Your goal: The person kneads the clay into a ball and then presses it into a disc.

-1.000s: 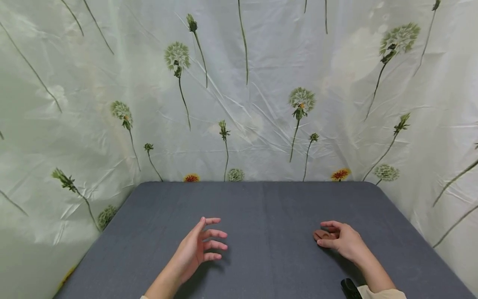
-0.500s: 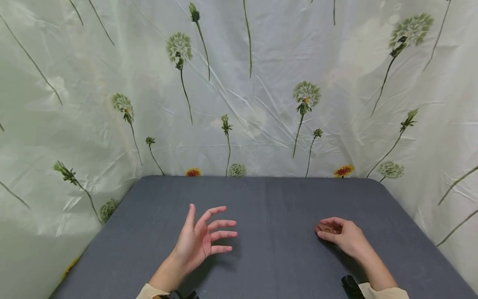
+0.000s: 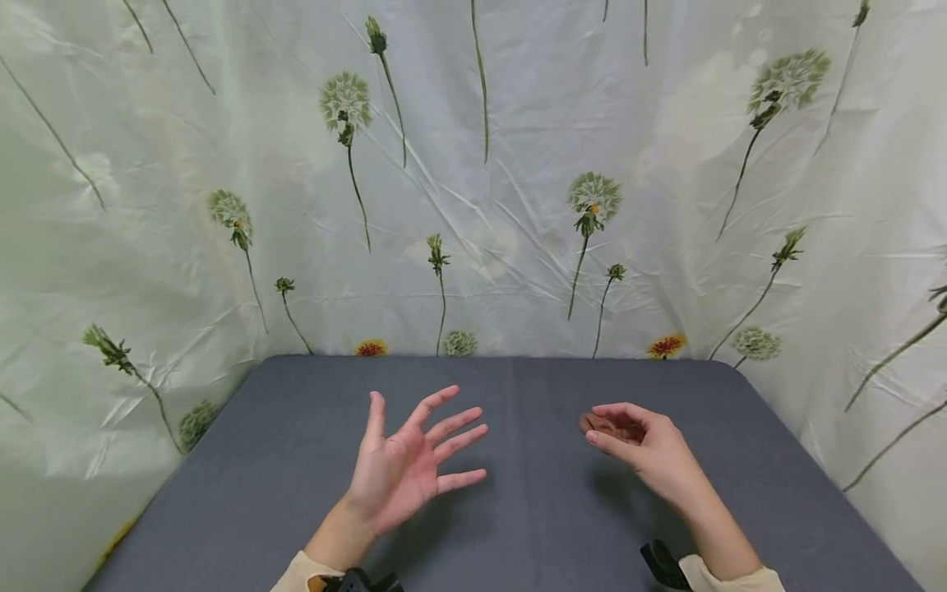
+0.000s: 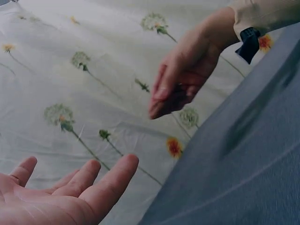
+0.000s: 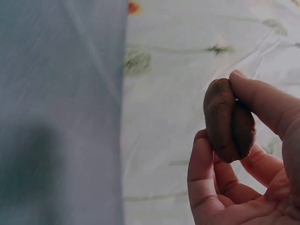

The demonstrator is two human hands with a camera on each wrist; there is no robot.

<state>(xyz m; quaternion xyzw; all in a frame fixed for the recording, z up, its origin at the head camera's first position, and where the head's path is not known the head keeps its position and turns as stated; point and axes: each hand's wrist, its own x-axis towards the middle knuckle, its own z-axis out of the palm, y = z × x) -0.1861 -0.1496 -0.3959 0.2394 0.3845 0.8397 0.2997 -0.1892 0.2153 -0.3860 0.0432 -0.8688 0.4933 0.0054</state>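
Note:
A small brown lump (image 3: 592, 423), rounded and with a groove along it, is pinched between the thumb and fingers of my right hand (image 3: 658, 452). Held up close in the right wrist view, the lump (image 5: 222, 119) looks smooth and oblong; what it is made of I cannot tell. A shadow lies below the right hand, which is above the table. To the left, my left hand (image 3: 407, 477) is raised with palm up and fingers spread, holding nothing. From the left wrist view, its fingers (image 4: 112, 185) point toward the right hand, with a gap between the two hands.
A dark grey cloth-covered table (image 3: 518, 526) lies under both hands. Behind it and at the sides hangs a pale curtain (image 3: 488, 205) printed with dandelions. Dark straps or devices sit at both wrists, by the beige sleeves.
My right hand has lifted the brown lump off the table and moved it left. The left hand has turned palm up, spread its fingers and shifted a little to the right.

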